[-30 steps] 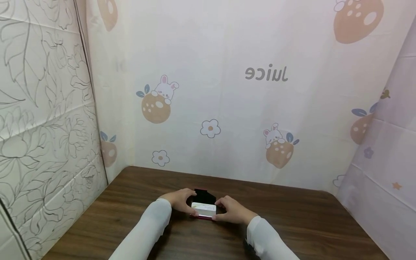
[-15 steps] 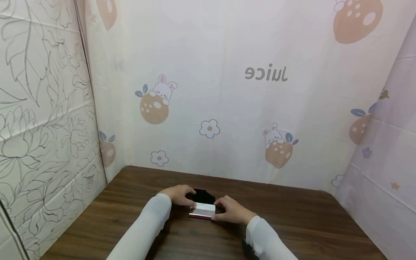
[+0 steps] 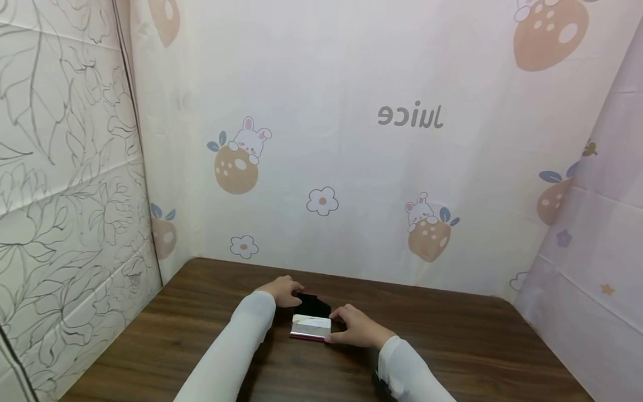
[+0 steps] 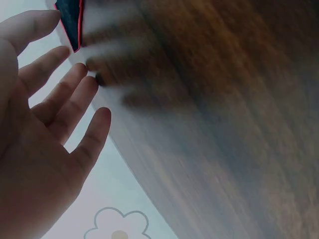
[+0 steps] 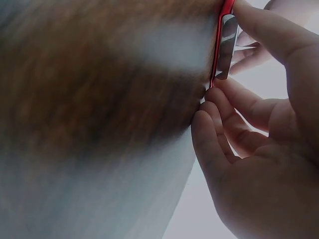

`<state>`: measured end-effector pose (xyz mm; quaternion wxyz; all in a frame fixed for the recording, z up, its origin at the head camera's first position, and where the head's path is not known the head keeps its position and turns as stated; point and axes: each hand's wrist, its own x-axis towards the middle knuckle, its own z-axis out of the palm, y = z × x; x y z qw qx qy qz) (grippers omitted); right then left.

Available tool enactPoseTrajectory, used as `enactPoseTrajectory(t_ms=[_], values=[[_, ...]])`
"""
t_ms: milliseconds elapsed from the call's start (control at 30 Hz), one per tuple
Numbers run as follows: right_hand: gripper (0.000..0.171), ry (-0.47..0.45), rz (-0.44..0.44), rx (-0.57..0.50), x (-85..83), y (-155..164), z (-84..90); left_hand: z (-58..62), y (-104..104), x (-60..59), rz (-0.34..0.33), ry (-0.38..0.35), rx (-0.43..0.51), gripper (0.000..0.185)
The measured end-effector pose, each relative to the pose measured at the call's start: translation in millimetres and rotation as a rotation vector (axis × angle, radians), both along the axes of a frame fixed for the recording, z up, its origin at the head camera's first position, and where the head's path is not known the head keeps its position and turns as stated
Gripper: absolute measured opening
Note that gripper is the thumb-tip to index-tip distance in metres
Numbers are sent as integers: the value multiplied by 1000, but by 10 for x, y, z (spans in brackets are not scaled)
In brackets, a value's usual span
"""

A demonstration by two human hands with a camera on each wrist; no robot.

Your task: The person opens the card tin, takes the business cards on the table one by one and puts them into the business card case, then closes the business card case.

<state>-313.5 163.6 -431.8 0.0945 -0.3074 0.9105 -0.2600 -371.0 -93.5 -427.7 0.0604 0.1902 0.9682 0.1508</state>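
My right hand [image 3: 358,329] sits at the right end of a small red-edged card case [image 3: 310,328] lying open on the wooden table [image 3: 452,346]. In the right wrist view the thumb and curled fingers [image 5: 234,107] pinch the case's thin red rim [image 5: 223,45], so I read that hand as gripping the case at its near right corner.

My left hand [image 3: 283,291] is at the far left side of the case, beside the raised black flap [image 3: 312,305]. From the head camera I see it resting near or against the flap's upper left corner; I cannot tell from there whether it touches. The left wrist view shows the fingers [image 4: 75,107] spread and nearly straight, holding nothing, with the dark, red-trimmed corner of the flap [image 4: 70,22] just beyond the fingertips.

The case lies between the two hands, roughly in the middle of the table and a little toward the back wall. Its lower half shows a pale card face [image 3: 311,321], the flap standing up behind it.

Both forearms are in white sleeves [image 3: 236,346]. Around the table stand a cream backdrop [image 3: 351,167] printed with bunnies, flowers and mirrored lettering, and a line-drawn floral panel [image 3: 65,167] on the left.
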Motion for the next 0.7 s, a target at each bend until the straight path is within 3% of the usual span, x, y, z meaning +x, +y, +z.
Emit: enactPoseTrajectory(t_ms=[133, 267, 467, 700], values=[[54, 15, 2, 12, -2, 4, -17, -28, 38, 5, 20, 43, -45, 36], [54, 26, -5, 26, 7, 16, -13, -38, 49, 23, 17, 41, -17, 37], [55, 24, -1, 25, 18, 25, -9, -3, 32, 100, 14, -22, 186, 33], [56, 34, 10, 23, -1, 29, -33, 31, -11, 198, 10, -4, 387, 22]])
